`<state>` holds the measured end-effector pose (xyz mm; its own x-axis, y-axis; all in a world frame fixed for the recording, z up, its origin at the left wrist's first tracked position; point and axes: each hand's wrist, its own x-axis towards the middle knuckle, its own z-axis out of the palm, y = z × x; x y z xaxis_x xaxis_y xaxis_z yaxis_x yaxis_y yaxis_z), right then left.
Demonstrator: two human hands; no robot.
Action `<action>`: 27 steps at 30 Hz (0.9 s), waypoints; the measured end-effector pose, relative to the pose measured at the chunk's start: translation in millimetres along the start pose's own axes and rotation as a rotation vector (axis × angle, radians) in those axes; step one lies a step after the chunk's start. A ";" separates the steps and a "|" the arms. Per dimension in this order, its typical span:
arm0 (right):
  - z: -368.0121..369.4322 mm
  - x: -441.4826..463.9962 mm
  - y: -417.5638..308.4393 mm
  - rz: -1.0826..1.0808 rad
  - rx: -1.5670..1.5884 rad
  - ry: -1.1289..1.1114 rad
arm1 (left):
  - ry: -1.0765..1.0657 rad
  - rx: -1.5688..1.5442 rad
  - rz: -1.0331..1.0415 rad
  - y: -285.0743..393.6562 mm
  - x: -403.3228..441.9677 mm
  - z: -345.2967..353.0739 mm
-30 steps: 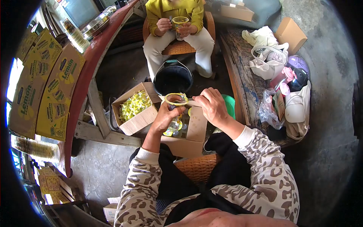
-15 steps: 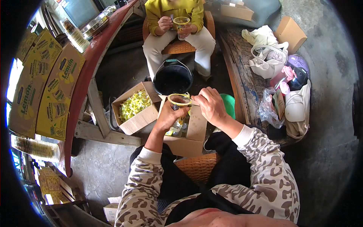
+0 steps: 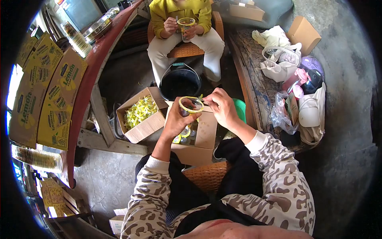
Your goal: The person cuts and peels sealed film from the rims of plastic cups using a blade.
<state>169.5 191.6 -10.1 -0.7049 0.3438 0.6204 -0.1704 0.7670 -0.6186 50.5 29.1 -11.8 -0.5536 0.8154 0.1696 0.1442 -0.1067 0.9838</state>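
Observation:
My left hand [image 3: 175, 122] is wrapped round a clear plastic cup [image 3: 191, 104] with a yellow rim, its mouth turned up. My right hand [image 3: 223, 107] is pinched at the right side of that rim, on something small and dark that I cannot make out. Under the cup stands an open cardboard box [image 3: 192, 153] with more cups in it. Left of this, another carton [image 3: 148, 131] holds a heap of yellow-and-white strips [image 3: 141, 112]. A black bucket [image 3: 180, 82] stands just beyond the cup.
Across from me a seated person [image 3: 181, 20] holds a similar cup. Lemon cartons [image 3: 59, 99] and stacked cups [image 3: 39, 158] are on the red-edged table [image 3: 88, 67] at left. A green basin [image 3: 240, 110] lies behind my right hand. Bags [image 3: 280, 59] and a helmet [image 3: 313, 75] are at right.
The cup has turned slightly, and my left hand has shifted a little with it. My right hand's fingers have moved along the rim, curling more tightly. The whole view has shifted slightly.

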 end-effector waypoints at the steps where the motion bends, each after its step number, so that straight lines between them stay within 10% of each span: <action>1: -1.7 0.4 -1.5 0.002 0.000 0.001 | 0.009 -0.025 0.014 0.1 0.3 0.0; 27: -4.0 -1.7 -14.0 -0.270 -0.297 0.017 | -0.012 -0.190 -0.160 -1.0 -5.1 6.5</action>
<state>175.8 182.4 -0.5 -0.6503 0.1151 0.7509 -0.1400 0.9534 -0.2674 58.6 28.7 -14.1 -0.5468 0.8372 0.0114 -0.1018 -0.0800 0.9916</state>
